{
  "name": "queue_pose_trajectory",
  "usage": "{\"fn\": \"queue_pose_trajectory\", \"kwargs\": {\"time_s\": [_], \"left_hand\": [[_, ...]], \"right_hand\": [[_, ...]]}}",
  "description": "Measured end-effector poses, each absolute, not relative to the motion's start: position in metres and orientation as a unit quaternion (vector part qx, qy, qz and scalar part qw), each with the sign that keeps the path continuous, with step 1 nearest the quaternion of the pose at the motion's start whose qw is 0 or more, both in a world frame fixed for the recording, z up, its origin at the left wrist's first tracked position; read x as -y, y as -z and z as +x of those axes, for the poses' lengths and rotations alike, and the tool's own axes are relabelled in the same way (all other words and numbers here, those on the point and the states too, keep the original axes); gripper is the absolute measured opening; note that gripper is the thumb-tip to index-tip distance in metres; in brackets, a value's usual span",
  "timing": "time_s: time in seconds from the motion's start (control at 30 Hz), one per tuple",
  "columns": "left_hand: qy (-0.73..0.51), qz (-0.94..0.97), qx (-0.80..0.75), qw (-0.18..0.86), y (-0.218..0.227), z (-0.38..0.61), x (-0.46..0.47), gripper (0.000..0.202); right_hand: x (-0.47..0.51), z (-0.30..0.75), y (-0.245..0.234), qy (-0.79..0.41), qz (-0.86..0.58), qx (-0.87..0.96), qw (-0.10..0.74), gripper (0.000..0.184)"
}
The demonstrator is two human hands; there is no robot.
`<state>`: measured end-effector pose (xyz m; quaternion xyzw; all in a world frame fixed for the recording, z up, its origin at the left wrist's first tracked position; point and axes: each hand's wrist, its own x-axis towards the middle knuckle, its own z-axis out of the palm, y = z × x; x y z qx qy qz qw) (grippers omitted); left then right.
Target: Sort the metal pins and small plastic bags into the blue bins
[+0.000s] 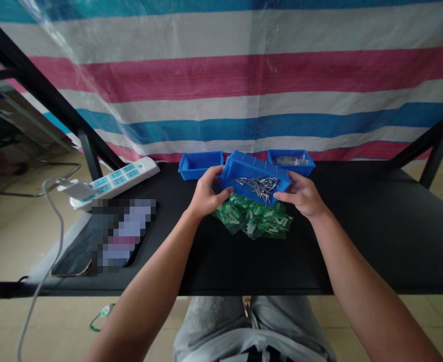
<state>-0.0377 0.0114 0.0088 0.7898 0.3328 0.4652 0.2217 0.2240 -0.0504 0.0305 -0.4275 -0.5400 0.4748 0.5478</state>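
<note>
Between my two hands is a blue plastic bin [240, 163], tilted down toward its right end. Shiny metal screws or nails [262, 187] lie heaped at that lower end; their exact kind is too small to tell. My left hand [209, 193] grips the bin's left end, thumb in front. At the right end, my right hand [302, 193] pinches the bin wall with thumb and fingers. Under the bin lies a pile of small green plastic bags [253, 221] with light strips in them, partly hidden by the bin.
Behind stand a blue bin [200, 165] on the left and another blue bin [292, 160] holding clear packets. A white power strip [117, 182] with a plugged-in charger and two phones, one of them a blurred phone [128, 236], lie left on the black table [379, 226]. A striped sheet [221, 75] hangs behind.
</note>
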Motion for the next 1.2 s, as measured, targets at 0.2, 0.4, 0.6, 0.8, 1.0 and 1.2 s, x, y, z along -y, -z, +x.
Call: {"fn": "queue_pose_trajectory", "kwargs": {"time_s": [0.2,0.4,0.6,0.8,1.0,1.2], "left_hand": [[-0.476,0.759,-0.395,0.205,-0.017,-0.039,-0.009,0.034],[-0.547,0.76,-0.347,-0.048,-0.021,-0.028,0.012,0.017],[-0.288,0.919,-0.269,0.01,-0.015,0.001,0.031,0.041],[-0.231,0.926,-0.297,0.027,-0.005,0.007,0.029,0.064],[-0.209,0.923,-0.32,0.039,-0.002,0.009,0.03,0.07],[-0.212,0.921,-0.323,0.047,-0.001,0.01,0.029,0.073]], "right_hand": [[0.048,0.223,-0.023,-0.462,-0.438,0.569,0.521,0.056],[0.045,0.222,-0.014,-0.448,-0.444,0.579,0.517,0.066],[0.046,0.221,-0.016,-0.445,-0.449,0.57,0.525,0.066],[0.046,0.221,-0.015,-0.451,-0.441,0.575,0.521,0.063],[0.045,0.219,-0.015,-0.452,-0.442,0.57,0.525,0.067],[0.046,0.217,-0.016,-0.451,-0.441,0.565,0.531,0.069]]}}
